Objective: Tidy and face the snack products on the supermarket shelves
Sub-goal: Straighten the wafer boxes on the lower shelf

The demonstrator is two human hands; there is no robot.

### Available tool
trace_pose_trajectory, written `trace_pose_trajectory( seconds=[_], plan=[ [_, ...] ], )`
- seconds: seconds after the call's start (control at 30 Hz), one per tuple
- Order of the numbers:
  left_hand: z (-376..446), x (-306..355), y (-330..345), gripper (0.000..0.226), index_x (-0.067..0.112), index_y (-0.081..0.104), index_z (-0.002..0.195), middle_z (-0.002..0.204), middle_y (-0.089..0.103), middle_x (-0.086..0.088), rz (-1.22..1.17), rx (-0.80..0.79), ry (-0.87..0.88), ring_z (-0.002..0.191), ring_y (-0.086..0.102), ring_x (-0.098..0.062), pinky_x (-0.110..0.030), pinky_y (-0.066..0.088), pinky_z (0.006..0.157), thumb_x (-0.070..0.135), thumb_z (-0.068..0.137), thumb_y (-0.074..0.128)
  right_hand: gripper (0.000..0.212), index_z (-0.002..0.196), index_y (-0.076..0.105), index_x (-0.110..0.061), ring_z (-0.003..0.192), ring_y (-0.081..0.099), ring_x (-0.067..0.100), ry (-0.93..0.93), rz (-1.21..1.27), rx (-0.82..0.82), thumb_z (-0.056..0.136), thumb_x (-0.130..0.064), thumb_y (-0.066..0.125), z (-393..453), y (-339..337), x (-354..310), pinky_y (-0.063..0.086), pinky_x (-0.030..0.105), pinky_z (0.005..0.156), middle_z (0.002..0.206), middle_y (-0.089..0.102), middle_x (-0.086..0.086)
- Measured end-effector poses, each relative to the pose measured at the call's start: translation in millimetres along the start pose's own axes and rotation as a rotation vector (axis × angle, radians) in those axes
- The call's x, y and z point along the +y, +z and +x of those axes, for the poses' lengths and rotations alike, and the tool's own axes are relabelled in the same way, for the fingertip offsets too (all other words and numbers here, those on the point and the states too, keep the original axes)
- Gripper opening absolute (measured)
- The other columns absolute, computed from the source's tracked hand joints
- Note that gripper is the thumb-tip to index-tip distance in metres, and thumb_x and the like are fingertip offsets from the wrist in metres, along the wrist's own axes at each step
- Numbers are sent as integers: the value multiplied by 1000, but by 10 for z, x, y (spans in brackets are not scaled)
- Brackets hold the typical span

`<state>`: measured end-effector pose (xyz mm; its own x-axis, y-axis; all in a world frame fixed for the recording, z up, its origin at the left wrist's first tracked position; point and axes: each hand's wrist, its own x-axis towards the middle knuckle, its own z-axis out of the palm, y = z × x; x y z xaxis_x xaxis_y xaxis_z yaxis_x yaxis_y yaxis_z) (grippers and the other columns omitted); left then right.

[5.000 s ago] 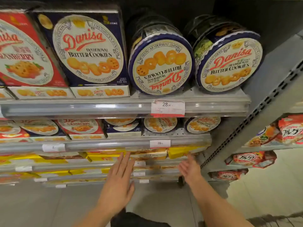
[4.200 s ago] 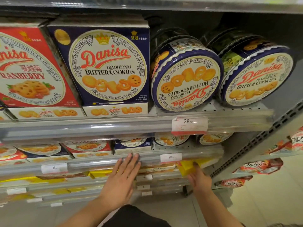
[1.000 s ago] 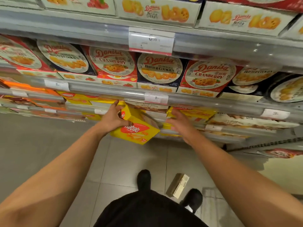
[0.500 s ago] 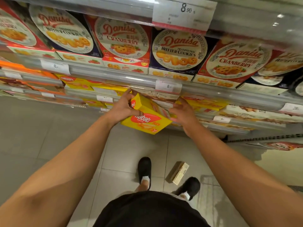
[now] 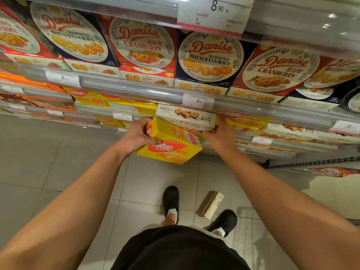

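Observation:
My left hand (image 5: 137, 136) grips a yellow Nabati wafer box (image 5: 171, 147), held tilted in front of a low shelf. My right hand (image 5: 221, 134) holds a cream wafer box (image 5: 186, 118) at its right end; that box rests on top of the yellow one, just below the shelf rail. Behind them the low shelf carries more yellow Nabati boxes (image 5: 91, 96). One shelf up stands a row of Danisa cookie boxes (image 5: 209, 59), alternating red cranberry and blue butter-cookie fronts.
A cream wafer box (image 5: 212, 204) lies on the tiled floor between my black shoes (image 5: 171, 199). More cream boxes (image 5: 288, 131) sit on the low shelf to the right. Price tags (image 5: 197, 101) hang on the shelf rails. Grey floor tiles (image 5: 48, 152) spread to the left.
Over five seconds my view dropped from the tin shelf to the low shelves. The yellow box has come out further, and a cream box now sits on it in my right hand.

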<state>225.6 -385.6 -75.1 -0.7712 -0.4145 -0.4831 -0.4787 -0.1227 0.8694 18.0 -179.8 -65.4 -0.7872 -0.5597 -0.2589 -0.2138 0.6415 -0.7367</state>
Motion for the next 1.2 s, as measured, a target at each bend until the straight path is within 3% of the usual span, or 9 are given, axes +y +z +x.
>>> trace_pose_trajectory(
  seconds=[0.1,0.23,0.37,0.47,0.63,0.77,0.9,1.1,1.2],
  plan=[
    [-117,-54,11,78,14,56,122,113,73,-7,-58,-12,-13,97,75,-22,-34,62,78,23,54,93,63,139,48,-16,99,67,28,-10,-98,-4,83,-14,76,-38,-57,20,52,37,77,120,69,10],
    [-277,-119,-25,72,15,57,124,111,75,-6,-100,-13,-22,100,75,-28,-35,62,77,17,60,90,60,129,54,-17,93,59,15,-107,-214,-45,77,-26,84,-107,-176,89,45,26,66,122,65,7],
    [-362,-183,-124,85,12,58,128,115,75,-10,-105,-1,-27,100,75,-30,-39,63,80,30,52,92,59,124,52,-11,105,53,12,-88,-116,-79,78,-27,86,-228,-351,178,45,16,68,123,58,1],
    [-422,-231,-228,87,12,58,129,116,74,-11,-136,51,-12,101,74,-31,-38,63,80,32,51,92,59,126,49,-12,105,57,15,-31,-113,-98,81,-27,85,-301,-541,333,50,23,75,120,59,0],
    [-480,-281,-263,76,13,57,128,118,74,-9,-255,164,35,104,73,-28,-30,61,77,31,62,89,59,133,46,-15,104,56,16,23,-256,-323,87,-30,79,-384,-689,583,47,14,67,124,55,2],
    [-466,-267,-179,84,14,53,137,124,72,-10,-337,193,67,110,71,-29,-31,61,83,36,63,87,65,136,44,-26,115,56,20,-39,-387,-472,83,-40,78,-466,-527,591,52,32,87,131,51,-1],
    [-427,-215,-80,96,20,51,138,127,70,-7,-342,162,73,113,70,-27,-34,61,88,47,58,94,61,130,46,-25,120,51,19,-134,-340,-538,81,-42,78,-511,-305,411,53,40,95,142,43,-1],
    [-382,-141,19,100,23,51,138,131,68,-9,-387,132,67,119,67,-31,-42,59,93,56,55,96,55,127,47,-32,115,54,12,-148,-162,-540,83,-43,79,-432,-112,137,57,37,91,130,48,-13],
    [-356,-123,35,99,30,47,143,136,65,-5,-376,89,72,122,65,-27,-43,58,97,55,60,93,55,123,48,-38,114,61,16,-96,-61,-550,78,-49,79,-378,-95,89,61,43,87,130,54,-8]
  ],
)
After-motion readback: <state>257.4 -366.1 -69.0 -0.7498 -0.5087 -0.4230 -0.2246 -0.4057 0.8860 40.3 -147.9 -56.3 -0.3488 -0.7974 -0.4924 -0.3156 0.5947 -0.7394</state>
